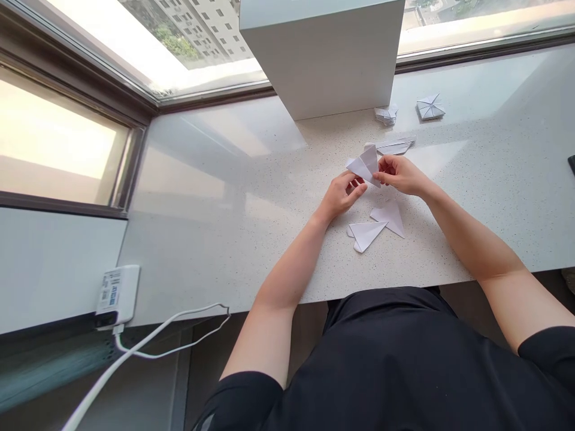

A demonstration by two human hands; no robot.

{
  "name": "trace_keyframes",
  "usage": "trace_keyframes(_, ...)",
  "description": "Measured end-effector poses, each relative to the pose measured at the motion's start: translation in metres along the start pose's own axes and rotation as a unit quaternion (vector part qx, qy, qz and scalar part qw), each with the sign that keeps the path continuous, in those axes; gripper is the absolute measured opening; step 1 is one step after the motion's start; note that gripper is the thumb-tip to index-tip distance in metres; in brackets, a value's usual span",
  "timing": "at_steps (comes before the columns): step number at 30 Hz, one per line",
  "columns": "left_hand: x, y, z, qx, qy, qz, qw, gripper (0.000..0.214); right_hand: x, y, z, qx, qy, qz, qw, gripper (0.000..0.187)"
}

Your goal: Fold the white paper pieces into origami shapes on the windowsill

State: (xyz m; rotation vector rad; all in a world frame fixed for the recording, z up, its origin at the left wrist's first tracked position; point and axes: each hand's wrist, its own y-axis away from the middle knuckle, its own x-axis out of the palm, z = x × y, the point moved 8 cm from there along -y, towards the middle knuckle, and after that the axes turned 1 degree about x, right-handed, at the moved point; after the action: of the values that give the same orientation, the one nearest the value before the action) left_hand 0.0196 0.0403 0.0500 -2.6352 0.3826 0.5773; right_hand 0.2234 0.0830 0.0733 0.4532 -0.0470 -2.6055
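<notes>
Head view shows the left hand (341, 194) and right hand (399, 175) pinching a white folded paper triangle (365, 164) above a speckled white stone tabletop (233, 251). It sits just beyond two folded white paper darts (366, 235), and looks light, easily creased, best held along its folds.

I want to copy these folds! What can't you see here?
Head view:
Folded paper: its middle is hidden by the left hand and right hand.
Black thing: cut off by the right edge.
Power bank label: too small to read.
Paper star: folds too small to follow.
</notes>
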Motion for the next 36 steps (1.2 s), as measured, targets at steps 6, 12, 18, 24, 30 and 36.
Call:
trace_keyframes(6, -0.001, -0.002, 0.004, -0.04, 0.009, -0.017, 0.999, 0.057, 0.022, 0.001, 0.001, 0.013, -0.012, 0.035, 0.999, 0.028)
trace_keyframes(12, -0.009, 0.0, 0.022, -0.103, 0.04, -0.08, 0.991, 0.055, -0.006, 0.019, 0.019, 0.059, 0.241, 0.04, 0.968, 0.03)
trace_keyframes(18, -0.016, 0.0, 0.033, -0.129, 0.05, -0.109, 0.984, 0.058, -0.01, 0.045, 0.009, 0.162, 0.38, 0.173, 0.894, 0.046)
trace_keyframes(24, -0.015, 0.0, 0.031, -0.116, 0.052, -0.109, 0.986, 0.061, 0.002, 0.045, 0.015, 0.146, 0.358, 0.217, 0.897, 0.019)
trace_keyframes(30, -0.013, -0.001, 0.03, -0.115, 0.041, -0.102, 0.987, 0.06, -0.028, 0.038, 0.034, 0.089, 0.286, 0.156, 0.941, 0.027)
trace_keyframes(36, -0.006, -0.003, 0.024, -0.098, 0.035, -0.058, 0.993, 0.061, -0.041, 0.025, 0.043, 0.019, 0.138, -0.007, 0.99, 0.043)
